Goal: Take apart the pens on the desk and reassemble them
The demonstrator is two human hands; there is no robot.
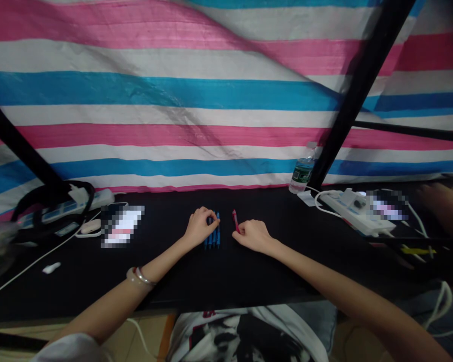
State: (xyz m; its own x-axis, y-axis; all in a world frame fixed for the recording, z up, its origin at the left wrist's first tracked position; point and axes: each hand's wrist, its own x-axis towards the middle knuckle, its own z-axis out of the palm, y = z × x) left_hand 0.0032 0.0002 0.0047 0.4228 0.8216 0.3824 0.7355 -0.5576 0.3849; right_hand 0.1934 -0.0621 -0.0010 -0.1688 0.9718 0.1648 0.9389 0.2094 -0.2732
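Several blue pens lie side by side in a row on the black table, pointing away from me. My left hand rests over their far part, thumb and index finger pinched at the rightmost pen and covering some of the others. A red pen stands out past the fingers of my right hand, which is closed around its near end. A small gap of bare table separates the red pen from the blue row.
On the left are a phone, a white earbud and a power strip with cables. A water bottle and another power strip stand to the right. Another person's hand is at the far right.
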